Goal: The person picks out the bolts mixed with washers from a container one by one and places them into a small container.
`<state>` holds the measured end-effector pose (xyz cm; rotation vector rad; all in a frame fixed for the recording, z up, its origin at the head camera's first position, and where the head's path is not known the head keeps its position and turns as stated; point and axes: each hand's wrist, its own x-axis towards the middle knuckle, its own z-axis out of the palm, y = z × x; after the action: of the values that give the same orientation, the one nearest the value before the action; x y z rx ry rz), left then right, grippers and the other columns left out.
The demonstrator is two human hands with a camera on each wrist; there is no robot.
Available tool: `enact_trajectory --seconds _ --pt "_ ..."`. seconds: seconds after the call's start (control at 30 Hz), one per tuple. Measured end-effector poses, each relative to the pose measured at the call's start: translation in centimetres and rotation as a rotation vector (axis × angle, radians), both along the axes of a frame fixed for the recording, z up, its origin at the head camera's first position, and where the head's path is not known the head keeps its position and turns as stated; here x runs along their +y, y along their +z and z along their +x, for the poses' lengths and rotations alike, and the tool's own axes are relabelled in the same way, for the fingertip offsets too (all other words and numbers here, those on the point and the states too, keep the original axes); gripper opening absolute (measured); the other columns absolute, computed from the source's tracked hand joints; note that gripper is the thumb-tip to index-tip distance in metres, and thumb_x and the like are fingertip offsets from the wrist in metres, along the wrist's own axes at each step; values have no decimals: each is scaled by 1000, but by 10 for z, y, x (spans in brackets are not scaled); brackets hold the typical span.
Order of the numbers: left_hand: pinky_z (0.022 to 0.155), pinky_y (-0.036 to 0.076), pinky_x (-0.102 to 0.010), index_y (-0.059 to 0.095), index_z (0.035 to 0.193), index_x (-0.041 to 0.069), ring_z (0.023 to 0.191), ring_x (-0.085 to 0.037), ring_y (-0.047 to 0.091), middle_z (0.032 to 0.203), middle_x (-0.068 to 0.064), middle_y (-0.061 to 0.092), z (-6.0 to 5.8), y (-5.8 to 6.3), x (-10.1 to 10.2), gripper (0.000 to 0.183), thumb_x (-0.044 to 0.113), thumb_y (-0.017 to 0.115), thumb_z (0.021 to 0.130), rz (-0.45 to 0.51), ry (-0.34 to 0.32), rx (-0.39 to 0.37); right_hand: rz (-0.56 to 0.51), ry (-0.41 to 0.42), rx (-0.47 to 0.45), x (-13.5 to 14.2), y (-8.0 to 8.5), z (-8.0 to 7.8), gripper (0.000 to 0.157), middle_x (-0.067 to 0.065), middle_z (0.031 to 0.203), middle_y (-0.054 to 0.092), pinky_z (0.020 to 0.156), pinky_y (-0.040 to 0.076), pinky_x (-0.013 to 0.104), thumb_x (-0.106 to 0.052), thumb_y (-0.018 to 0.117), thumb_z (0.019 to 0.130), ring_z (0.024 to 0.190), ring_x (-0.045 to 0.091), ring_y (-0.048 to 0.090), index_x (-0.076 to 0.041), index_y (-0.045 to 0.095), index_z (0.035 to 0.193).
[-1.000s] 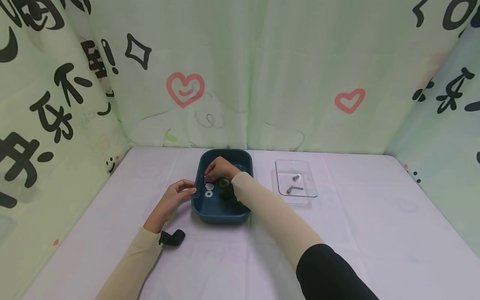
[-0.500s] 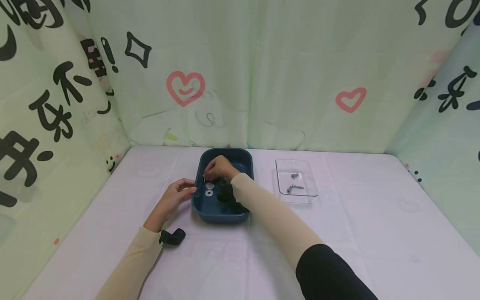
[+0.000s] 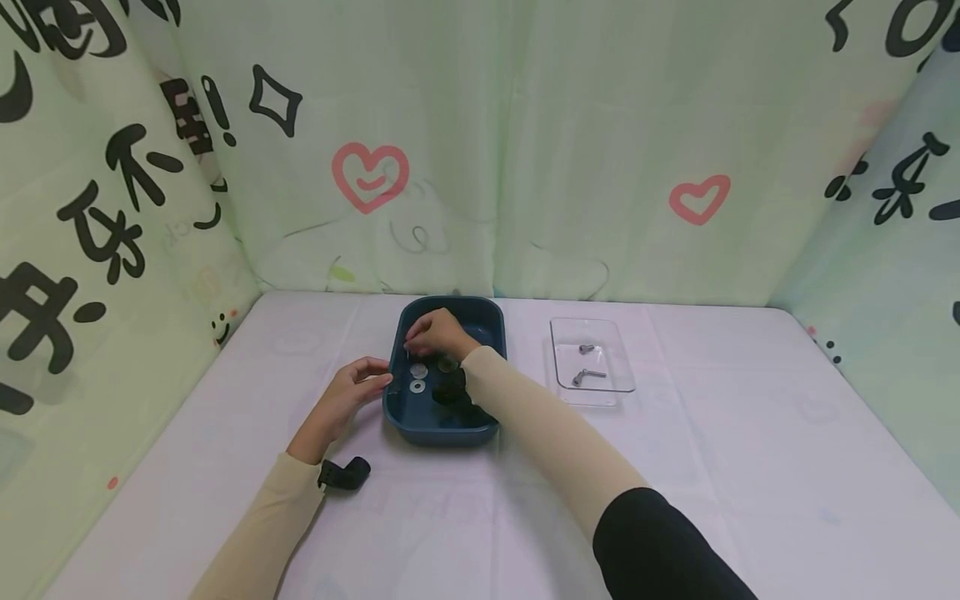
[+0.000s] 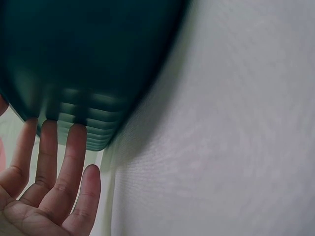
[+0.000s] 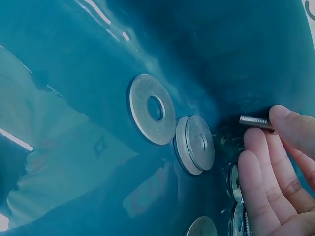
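Note:
My right hand [image 3: 441,335] is inside a dark blue plastic basin [image 3: 442,437], thumb and fingers pinching a small metal screw [image 5: 255,121]; only its threaded end shows. Below and beside that hand, flat metal washers [image 5: 142,115] lie on the basin floor, two of them overlapping [image 5: 202,147]. More washers and a threaded piece are partly hidden behind the fingers in the right wrist view. My left hand [image 3: 351,393] is at the basin's left side, its nearly straight fingertips [image 4: 76,135] right at the outer wall.
Right of the basin stands a clear plastic tray [image 3: 617,367] with a few metal screws [image 3: 592,375] in it. The white-covered table [image 3: 720,467] ends at a printed curtain [image 3: 570,150] behind and at both sides. A black wrist camera [image 3: 347,475] sits on the left forearm.
My right hand has shifted slightly up and left inside the basin with the screw between its fingers. The left hand has stayed at the basin's side.

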<state>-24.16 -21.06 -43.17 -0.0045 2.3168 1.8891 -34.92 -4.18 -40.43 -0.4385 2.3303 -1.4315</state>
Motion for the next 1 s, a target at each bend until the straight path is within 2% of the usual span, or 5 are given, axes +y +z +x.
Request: enact_trajectory --seconds 0.13,0.43,0.7,0.83,1.0 --pt "98 49 -30 47 126 -6 95 -4 57 129 -22 49 0 0 -1 41 17 55 94 2 -5 2 -10 -9 0 -1 -1 -2 14 17 96 70 73 58 25 -4 69 82 74 14 66 2 70 94" --pt "100 48 -33 48 125 -4 97 -6 57 127 -19 50 -1 0 -1 39 18 55 94 2 6 -17 -45 9 3 2 6 0 14 16 99 69 80 57 28 -4 68 83 86 21 67 2 70 96" --pt "103 45 -37 47 126 -5 100 -10 57 129 -21 49 -1 0 0 42 20 55 94 -8 6 -17 -27 31 17 8 19 1 15 18 99 69 89 55 39 -5 67 84 96 34 66 3 69 97" --pt "104 44 -38 47 127 -5 102 -13 57 129 -21 49 -1 0 0 41 20 55 94 -8 10 -21 -38 46 36 12 23 0 14 20 99 69 90 54 42 -2 67 84 96 35 66 5 68 96" --pt "103 46 -36 47 127 -4 101 -10 57 129 -19 50 -1 0 1 41 20 55 94 -11 9 -21 -52 67 42 17 29 -1 15 19 97 68 91 53 44 -3 67 83 91 31 67 5 68 96"
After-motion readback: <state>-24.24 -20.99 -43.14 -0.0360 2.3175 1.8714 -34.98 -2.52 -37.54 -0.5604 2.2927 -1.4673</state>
